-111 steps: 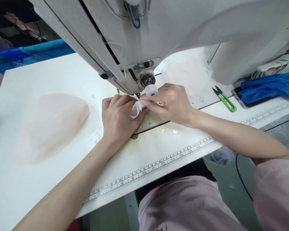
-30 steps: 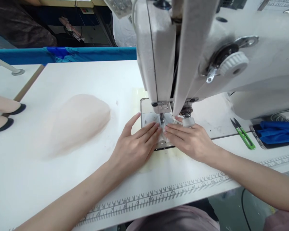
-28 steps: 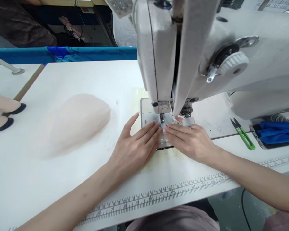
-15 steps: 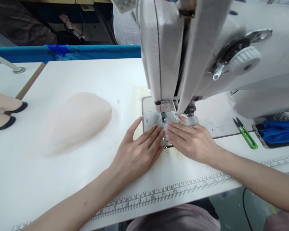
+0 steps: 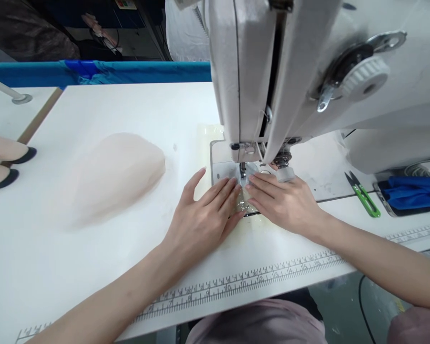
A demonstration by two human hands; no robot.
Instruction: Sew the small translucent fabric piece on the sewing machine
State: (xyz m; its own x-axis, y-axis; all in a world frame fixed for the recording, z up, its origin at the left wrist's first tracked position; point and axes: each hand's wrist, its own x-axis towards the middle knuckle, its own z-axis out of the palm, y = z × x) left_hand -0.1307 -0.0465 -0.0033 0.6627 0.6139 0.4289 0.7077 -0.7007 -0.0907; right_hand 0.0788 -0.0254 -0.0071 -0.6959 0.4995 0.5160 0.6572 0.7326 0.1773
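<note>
A white sewing machine (image 5: pixel 249 71) stands over the table, its presser foot (image 5: pixel 242 169) low above the metal plate (image 5: pixel 219 155). Just in front of the foot, on the left, my left hand (image 5: pixel 204 217) lies flat with its thumb stretched out to the side. From the other side my right hand (image 5: pixel 288 203) lies flat too, fingertips close to the foot. A see-through, glittery patch (image 5: pixel 242 205) shows in the gap between the fingertips; I cannot tell what it is. Off to the left lies a thin, pale beige fabric piece (image 5: pixel 122 177) with a rounded outline.
Green-handled thread snips (image 5: pixel 367 200) lie to the right, beside a phone (image 5: pixel 383 200) with blue cloth (image 5: pixel 413 192) on it. A printed ruler (image 5: pixel 236 286) runs along the front edge. Beige shapes with black ends (image 5: pixel 7 179) reach in at left.
The whole view has shifted slightly. A metal lever with thread now shows lower in the machine's front slot. My hands keep nearly the same place beside the presser foot.
</note>
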